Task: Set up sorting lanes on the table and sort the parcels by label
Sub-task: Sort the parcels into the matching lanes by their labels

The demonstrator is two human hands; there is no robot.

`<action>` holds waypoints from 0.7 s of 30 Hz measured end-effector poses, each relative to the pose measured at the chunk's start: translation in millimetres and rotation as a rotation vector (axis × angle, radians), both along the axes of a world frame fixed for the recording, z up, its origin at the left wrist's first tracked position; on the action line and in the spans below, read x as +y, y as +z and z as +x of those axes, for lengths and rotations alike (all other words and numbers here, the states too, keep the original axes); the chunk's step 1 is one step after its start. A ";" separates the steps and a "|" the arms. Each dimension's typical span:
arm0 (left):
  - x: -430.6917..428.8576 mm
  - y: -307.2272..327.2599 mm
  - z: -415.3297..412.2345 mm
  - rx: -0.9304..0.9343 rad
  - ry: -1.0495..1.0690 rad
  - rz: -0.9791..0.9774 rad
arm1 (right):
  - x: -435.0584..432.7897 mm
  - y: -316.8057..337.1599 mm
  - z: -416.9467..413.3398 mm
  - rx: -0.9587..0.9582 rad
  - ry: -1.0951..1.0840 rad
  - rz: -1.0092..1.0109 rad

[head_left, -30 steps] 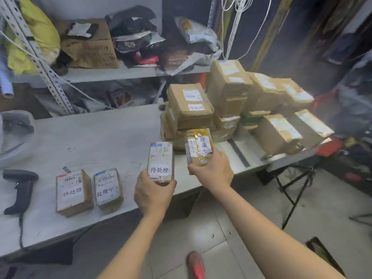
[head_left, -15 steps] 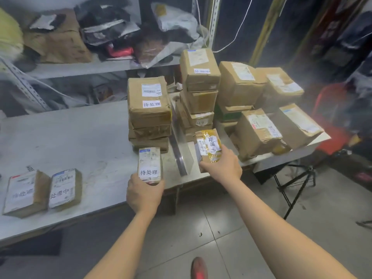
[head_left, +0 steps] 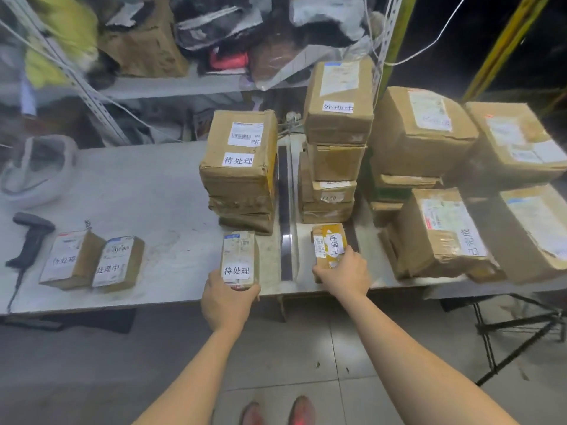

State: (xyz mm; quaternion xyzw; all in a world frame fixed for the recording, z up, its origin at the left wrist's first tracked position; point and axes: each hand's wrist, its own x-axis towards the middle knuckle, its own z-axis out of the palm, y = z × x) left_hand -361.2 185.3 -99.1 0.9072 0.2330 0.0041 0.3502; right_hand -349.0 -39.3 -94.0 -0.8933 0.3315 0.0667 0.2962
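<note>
My left hand [head_left: 228,297] grips a small brown parcel [head_left: 238,256] labelled 待处理, set in front of a stack of boxes [head_left: 241,167] whose top box bears the same label. My right hand [head_left: 343,276] grips a small yellow-taped parcel [head_left: 329,245] labelled 处理中, in front of a second stack [head_left: 337,133] topped by a box with that label. A dark tape strip [head_left: 284,210] runs between the two stacks. Two more small parcels [head_left: 72,259] [head_left: 118,262] stand at the left of the table [head_left: 138,194], one with each label.
A black barcode scanner [head_left: 30,237] lies at the table's left, behind it a white helmet-like object [head_left: 36,170]. Several larger boxes [head_left: 441,234] crowd the right end. A shelf [head_left: 171,84] of bags stands behind. A folding stand [head_left: 521,329] is under the right end.
Both hands have lowered their parcels toward the table near its front edge, left parcel before the left stack, right parcel before the right stack. The view has swung back left.
</note>
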 end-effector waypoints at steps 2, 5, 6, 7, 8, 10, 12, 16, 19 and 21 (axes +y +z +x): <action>-2.6 -2.6 3.5 -0.004 -0.013 -0.007 | 0.1 -6.1 2.6 0.025 0.024 -0.003; -7.4 -3.3 7.6 -0.018 -0.034 -0.029 | 0.3 -11.7 3.9 0.050 0.042 -0.005; -9.1 -3.3 8.8 -0.020 -0.042 -0.033 | 0.3 -13.2 4.0 0.055 0.043 -0.005; -10.1 -2.8 9.9 -0.024 -0.053 -0.032 | 0.6 -14.3 4.0 0.059 0.049 -0.006; -10.6 -2.4 11.0 -0.025 -0.066 -0.022 | 0.9 -15.9 4.3 0.063 0.056 -0.007; -10.3 -1.9 12.6 -0.009 -0.086 -0.004 | 1.4 -16.7 5.3 0.066 0.061 0.001; -6.9 0.4 12.0 0.030 -0.115 0.014 | 2.1 -14.8 5.6 0.065 0.055 0.012; 9.1 15.1 12.3 0.070 -0.225 0.103 | 7.4 -3.6 5.9 -0.061 0.048 -0.012; 34.1 30.3 17.9 0.073 -0.275 0.185 | 24.8 15.8 8.6 -0.242 0.100 -0.014; 59.2 42.8 20.8 0.055 -0.305 0.274 | 45.0 31.5 12.9 -0.332 0.184 -0.013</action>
